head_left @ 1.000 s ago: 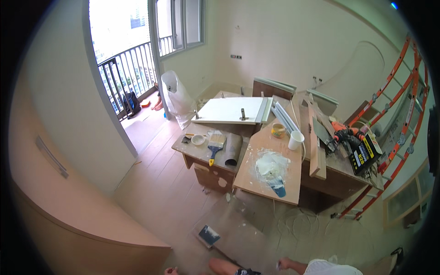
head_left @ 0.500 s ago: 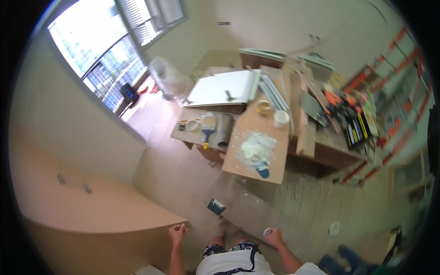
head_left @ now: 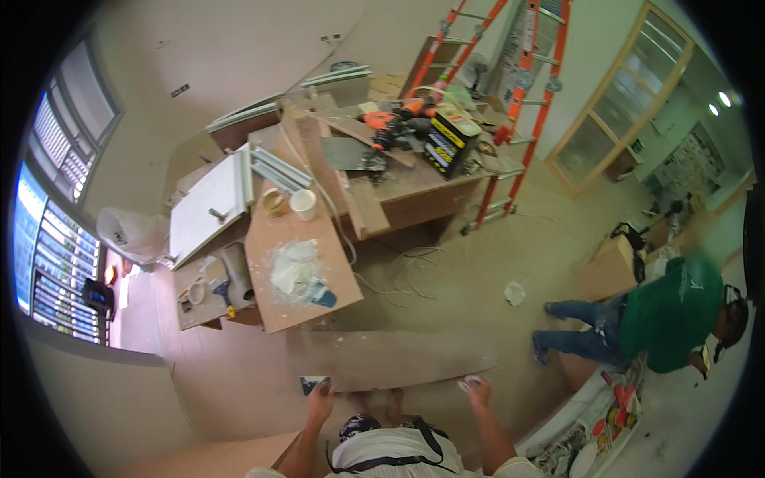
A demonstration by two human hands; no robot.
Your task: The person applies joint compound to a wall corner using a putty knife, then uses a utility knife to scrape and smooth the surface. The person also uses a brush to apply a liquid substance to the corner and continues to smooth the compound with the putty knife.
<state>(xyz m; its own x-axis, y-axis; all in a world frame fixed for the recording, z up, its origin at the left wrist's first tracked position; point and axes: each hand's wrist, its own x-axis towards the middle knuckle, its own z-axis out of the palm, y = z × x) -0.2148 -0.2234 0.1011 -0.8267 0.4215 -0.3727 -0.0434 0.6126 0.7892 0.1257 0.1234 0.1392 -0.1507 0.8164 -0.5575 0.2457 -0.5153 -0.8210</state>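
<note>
My left hand (head_left: 320, 402) is low in the middle of the picture, its fingers curled in. It overlaps the near edge of a dark-blue scraper blade (head_left: 306, 385) with white paste on it; whether it grips that blade I cannot tell. To the right, my right hand (head_left: 479, 392) is held with its fingers partly apart and whitened at the tips. It appears close to the near edge of a long, dusty board (head_left: 398, 354) low in front of my feet. Nothing clear shows in this hand.
Ahead, a wooden panel (head_left: 271, 307) carries white powdery paste (head_left: 293, 269), a blue-handled spreader (head_left: 323, 296) and a white cup (head_left: 303, 205). A paintbrush (head_left: 221, 292) lies left of it. Orange ladders (head_left: 514, 131) stand behind. At right, a person in green (head_left: 673, 315) bends over a cluttered surface.
My view has swung to the right, bringing the person in green and a wood-framed glass door into sight. My left hand now overlaps the scraper blade in view; before, they were apart.
</note>
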